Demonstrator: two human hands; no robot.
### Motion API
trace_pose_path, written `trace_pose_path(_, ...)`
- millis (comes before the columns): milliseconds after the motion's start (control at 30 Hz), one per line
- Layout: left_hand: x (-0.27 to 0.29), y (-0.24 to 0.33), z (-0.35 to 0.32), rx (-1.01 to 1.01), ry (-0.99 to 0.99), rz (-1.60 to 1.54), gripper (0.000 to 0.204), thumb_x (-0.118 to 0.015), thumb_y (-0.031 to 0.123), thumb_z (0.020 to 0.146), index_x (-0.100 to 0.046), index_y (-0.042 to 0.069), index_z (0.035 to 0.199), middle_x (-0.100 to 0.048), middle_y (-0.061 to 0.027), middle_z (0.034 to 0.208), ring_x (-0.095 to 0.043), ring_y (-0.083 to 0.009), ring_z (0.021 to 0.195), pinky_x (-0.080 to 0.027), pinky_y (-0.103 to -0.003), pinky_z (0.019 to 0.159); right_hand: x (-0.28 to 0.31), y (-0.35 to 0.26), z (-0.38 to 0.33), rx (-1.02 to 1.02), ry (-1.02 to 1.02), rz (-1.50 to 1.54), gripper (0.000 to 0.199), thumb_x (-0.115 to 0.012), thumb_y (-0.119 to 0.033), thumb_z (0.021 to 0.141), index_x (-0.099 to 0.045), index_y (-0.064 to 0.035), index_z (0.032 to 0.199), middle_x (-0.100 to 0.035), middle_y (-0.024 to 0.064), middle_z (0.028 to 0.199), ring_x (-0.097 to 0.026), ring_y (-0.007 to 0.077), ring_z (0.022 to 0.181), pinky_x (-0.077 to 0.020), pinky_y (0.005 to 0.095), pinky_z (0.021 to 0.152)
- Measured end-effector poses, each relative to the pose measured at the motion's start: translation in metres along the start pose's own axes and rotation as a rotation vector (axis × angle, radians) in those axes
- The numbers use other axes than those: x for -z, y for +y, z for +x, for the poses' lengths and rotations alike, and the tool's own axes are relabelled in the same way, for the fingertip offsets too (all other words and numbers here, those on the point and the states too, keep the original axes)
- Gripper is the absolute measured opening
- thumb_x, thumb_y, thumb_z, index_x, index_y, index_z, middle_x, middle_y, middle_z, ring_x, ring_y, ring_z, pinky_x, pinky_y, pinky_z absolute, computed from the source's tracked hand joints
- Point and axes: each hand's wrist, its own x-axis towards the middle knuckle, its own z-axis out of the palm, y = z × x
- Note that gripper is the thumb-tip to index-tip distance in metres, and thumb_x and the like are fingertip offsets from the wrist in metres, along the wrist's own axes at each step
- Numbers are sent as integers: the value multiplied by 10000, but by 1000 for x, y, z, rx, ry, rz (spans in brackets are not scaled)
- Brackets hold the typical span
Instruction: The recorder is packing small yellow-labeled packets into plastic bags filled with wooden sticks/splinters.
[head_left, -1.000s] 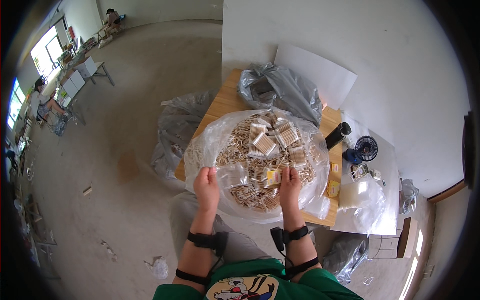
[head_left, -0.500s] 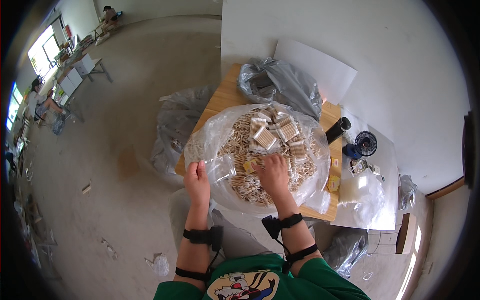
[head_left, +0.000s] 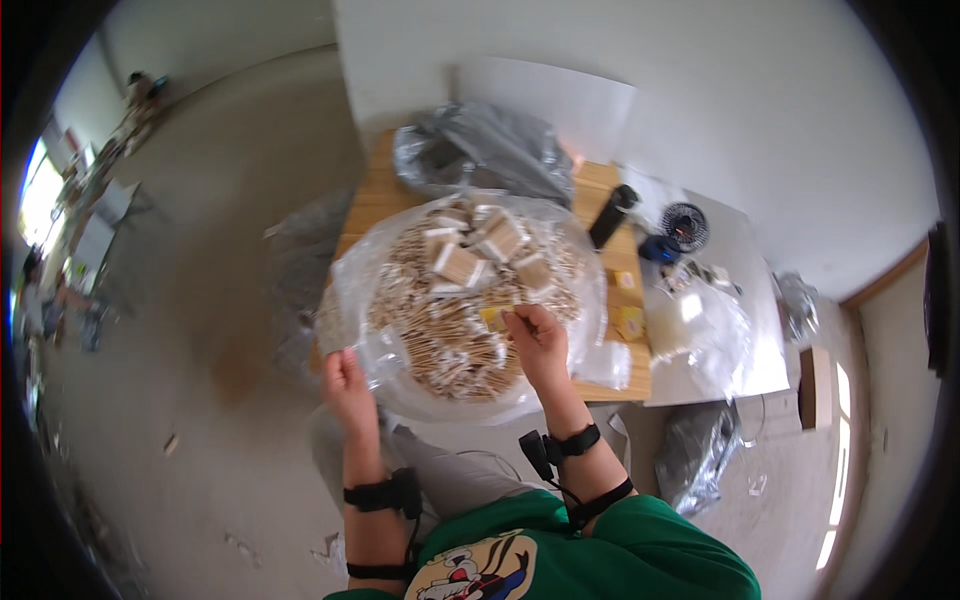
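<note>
A large clear plastic bag (head_left: 345, 290), its mouth spread wide, holds a heap of loose cotton swabs (head_left: 430, 345) on the table. Bundled packs of cotton swabs (head_left: 460, 265) lie on top of the heap at its far side. My right hand (head_left: 541, 350) pinches a small yellow card (head_left: 495, 318) above the swabs. At the near left rim of the big bag, my left hand (head_left: 351, 392) is closed on a small clear plastic bag (head_left: 383, 358), which is blurred.
Grey plastic bags (head_left: 490, 150) lie at the back of the wooden table (head_left: 367, 190). A black bottle (head_left: 613, 215) and yellow cards (head_left: 630, 322) are on the right. Beyond, a side table (head_left: 755, 340) carries a small fan (head_left: 685, 227). Two people sit far left.
My head view has turned right, so the scene shifts left. My right fingers now pinch the yellow card they were touching over the swabs. My left hand still holds the small clear bag.
</note>
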Motion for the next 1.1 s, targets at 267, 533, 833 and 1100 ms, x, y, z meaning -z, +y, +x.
trace_pose_path(267,-27,31,-23,131,-224,-143,226,-521,182,941,-529,30,774,-431,5,572,-378,-76,512,-325,-253,470,205,113,25,-79,534,-4,136,-670,-100,821,-592,-21,900,-588,10,735,-512,76,609,-436,226,562)
trace_pose_path(533,-44,66,-59,90,-417,-149,193,-550,157,919,-528,37,770,-456,4,559,-398,-75,477,-329,-245,451,273,192,73,-274,436,-800,270,-672,-246,783,-585,-27,916,-635,121,790,-614,263,739,-485,366,692)
trace_pose_path(833,-78,123,-89,27,-642,-219,173,-538,147,923,-546,27,799,-553,-13,590,-495,-78,524,-399,-236,506,249,145,61,-76,439,-1036,271,-648,-277,807,-539,-61,928,-602,119,725,-583,332,678,-455,435,619)
trace_pose_path(1100,-117,135,-130,67,-865,-337,161,-513,152,935,-548,30,836,-618,-18,633,-536,-90,572,-419,-244,560,165,26,-64,-229,-143,335,308,-503,-225,951,-422,-30,1176,-575,29,775,-553,105,649,-441,225,572)
